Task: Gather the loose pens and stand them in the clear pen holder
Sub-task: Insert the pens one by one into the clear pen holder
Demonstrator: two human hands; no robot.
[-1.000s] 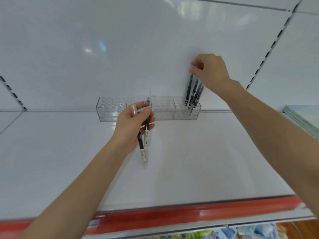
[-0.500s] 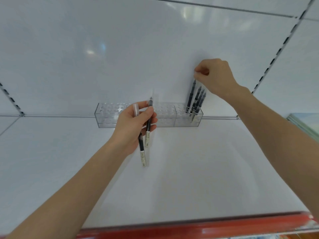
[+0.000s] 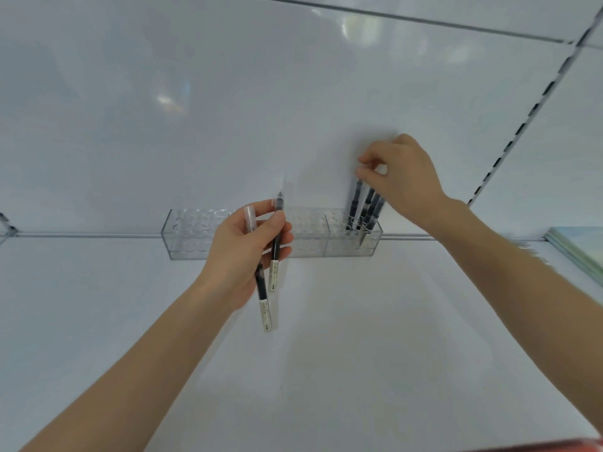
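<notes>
White shelf [image 3: 359, 353] meets white back panel [image 3: 228, 109].

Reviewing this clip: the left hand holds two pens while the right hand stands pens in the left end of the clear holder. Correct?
Not quite. In the head view the right hand is at the right end of the clear holder, where the standing pens are. The left hand does hold two pens.

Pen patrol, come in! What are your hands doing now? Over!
Left hand holding two pens. Right hand pinching top of one of the pens standing in clear holder, right end. Nothing blocking the holder.
</notes>
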